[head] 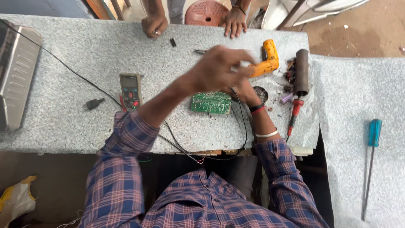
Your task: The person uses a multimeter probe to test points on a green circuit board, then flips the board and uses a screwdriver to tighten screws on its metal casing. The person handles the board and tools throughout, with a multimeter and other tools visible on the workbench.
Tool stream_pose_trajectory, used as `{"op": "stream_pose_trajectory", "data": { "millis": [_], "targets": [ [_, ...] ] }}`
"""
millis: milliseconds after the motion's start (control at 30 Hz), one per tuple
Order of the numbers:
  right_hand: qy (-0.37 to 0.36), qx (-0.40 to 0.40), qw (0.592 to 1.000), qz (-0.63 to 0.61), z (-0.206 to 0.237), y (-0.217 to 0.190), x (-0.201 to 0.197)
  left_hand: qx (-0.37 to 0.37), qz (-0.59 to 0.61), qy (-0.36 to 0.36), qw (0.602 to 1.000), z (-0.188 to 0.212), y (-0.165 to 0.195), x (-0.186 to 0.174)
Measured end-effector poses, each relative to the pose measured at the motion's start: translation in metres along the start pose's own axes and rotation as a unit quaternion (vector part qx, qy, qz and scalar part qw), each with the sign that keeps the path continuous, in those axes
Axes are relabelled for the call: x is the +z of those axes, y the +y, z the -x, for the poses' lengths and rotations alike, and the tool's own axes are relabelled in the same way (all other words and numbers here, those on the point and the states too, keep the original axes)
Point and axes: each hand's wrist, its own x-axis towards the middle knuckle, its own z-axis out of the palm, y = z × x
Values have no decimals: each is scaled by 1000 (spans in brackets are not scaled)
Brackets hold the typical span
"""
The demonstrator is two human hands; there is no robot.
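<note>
Item: yellow pistol-shaped hot-glue gun of plastic (266, 61), lying at the far side of the speckled grey stone surface (84, 55), nozzle end toward the wearer.

Left hand (219, 69): blurred, raised over the gun's near end, fingers curled loosely; whether they touch the gun cannot be told.

Right hand (244, 90): low, mostly hidden under the left; finger state cannot be told.

Green rectangular circuit board (211, 102): flat on the surface, just below both hands. A thin black cable (244, 126) loops from the hands over the near edge.

Adjacent: grey handheld multimeter with red dial (130, 89); red-handled soldering iron (294, 113); dark cylindrical tube (301, 71); blue-handled long screwdriver (372, 147), well apart at right. Another person's two hands (154, 25) rest on the far edge.

Risks, as judged: a hot nozzle could burn crossed wrists; the cable could snag a sleeve and drag the board off the edge; the iron lies near the right forearm.
</note>
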Motion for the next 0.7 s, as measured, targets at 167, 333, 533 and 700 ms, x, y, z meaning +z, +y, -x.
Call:
{"op": "stream_pose_trajectory", "data": {
  "millis": [167,333,533,700],
  "targets": [
    [1,17,1000,24,1,-2,7,-206,-193,-15,959,82,-85,-17],
    [-2,28,999,18,3,0,6,-145,-139,-93,975,111,-94,-2],
    [31,41,998,27,3,10,-2,-107,-52,-45,992,105,-92,21],
    [33,36,995,-85,6,20,-4,-121,157,-20,980,114,-106,31]
  ]
}}
